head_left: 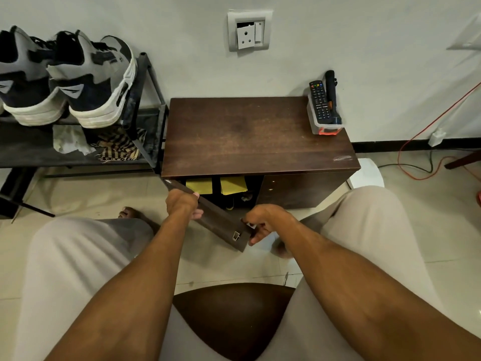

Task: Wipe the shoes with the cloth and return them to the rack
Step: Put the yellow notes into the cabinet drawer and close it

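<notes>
Two grey, black and white sneakers (86, 82) stand heels toward me on the top shelf of a black metal rack (149, 100) at the far left. A crumpled pale cloth (69, 139) lies on the shelf below them. Straight ahead is a dark wooden cabinet (250, 131) with its left door (216, 220) swung open toward me. My left hand (183, 203) grips the door's upper edge. My right hand (260, 224) holds the door's outer end near its metal latch. Yellow items (217, 185) show inside the cabinet.
A clear box (325, 121) with a TV remote and a torch sits on the cabinet's back right corner. Red and green cables (416, 162) trail on the tiled floor at right. My knees flank the cabinet, and I sit on a dark stool (234, 313).
</notes>
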{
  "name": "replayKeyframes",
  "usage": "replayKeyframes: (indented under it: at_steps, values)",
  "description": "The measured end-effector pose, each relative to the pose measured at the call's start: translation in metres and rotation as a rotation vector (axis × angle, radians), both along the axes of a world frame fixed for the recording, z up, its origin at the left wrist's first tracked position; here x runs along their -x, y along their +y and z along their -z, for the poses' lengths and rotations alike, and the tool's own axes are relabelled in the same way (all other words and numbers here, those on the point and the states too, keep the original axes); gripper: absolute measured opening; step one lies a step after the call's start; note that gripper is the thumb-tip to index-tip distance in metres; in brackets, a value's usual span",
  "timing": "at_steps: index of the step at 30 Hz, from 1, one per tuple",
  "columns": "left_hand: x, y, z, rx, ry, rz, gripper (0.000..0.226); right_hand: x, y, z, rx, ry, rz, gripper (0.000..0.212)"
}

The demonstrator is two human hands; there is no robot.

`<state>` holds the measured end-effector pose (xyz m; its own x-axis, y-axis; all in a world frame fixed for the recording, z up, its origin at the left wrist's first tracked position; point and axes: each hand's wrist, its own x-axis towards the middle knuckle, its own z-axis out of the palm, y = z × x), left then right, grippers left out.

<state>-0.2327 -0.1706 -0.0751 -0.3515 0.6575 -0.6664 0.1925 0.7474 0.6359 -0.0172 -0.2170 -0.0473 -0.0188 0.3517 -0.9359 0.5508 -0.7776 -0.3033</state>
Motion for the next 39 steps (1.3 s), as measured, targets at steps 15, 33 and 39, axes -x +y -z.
replayKeyframes:
  at_steps: [15,33,39]
  values:
    - [-0.019,0.014,-0.002,-0.068,0.129,0.006,0.034,-0.022,0.034,0.023,-0.213,0.194,0.929,0.023]
    - [-0.030,0.013,0.001,-0.107,0.077,0.186,0.039,-0.013,0.054,0.023,-0.355,0.357,1.215,0.034]
    - [-0.034,-0.001,-0.050,-0.130,0.046,0.350,0.031,-0.001,0.044,-0.031,-0.389,0.316,0.963,0.039]
